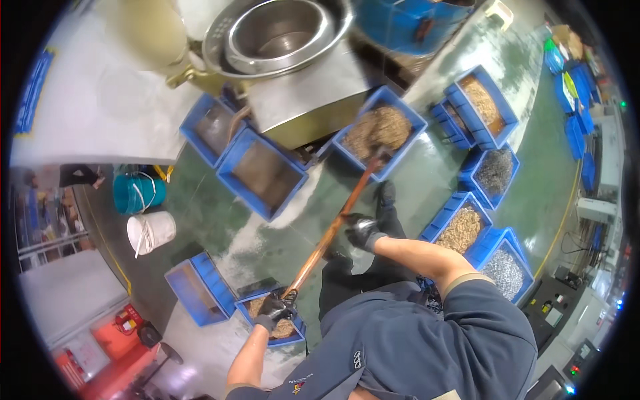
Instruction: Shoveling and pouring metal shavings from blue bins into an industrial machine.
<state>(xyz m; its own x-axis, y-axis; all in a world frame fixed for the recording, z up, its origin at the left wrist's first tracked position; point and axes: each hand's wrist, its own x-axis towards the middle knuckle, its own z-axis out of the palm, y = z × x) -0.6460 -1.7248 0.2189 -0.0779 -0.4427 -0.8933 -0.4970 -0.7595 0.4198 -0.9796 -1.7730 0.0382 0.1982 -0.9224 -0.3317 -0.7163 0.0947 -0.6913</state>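
A long wooden-handled shovel (327,241) slants from the lower left up to a blue bin. Its head lies among brown, chip-like pieces (390,127) in that bin (417,130), and its blade cannot be made out clearly. Near the handle's lower end, my left hand (272,311), in a black glove, is closed round the wood. Farther up the shaft, my right hand (363,232), also black-gloved, has its fingers curled on the handle. Below my left hand sits a smaller blue bin (293,339) with similar brown pieces.
Blue bins of brown and silvery pieces (503,272) line my right side. Ahead stands a metal machine with a round steel bowl (280,37), two blue bins (261,175) beside it. Teal (137,193) and white buckets (151,233) stand left; a blue drum (407,27) is at the back.
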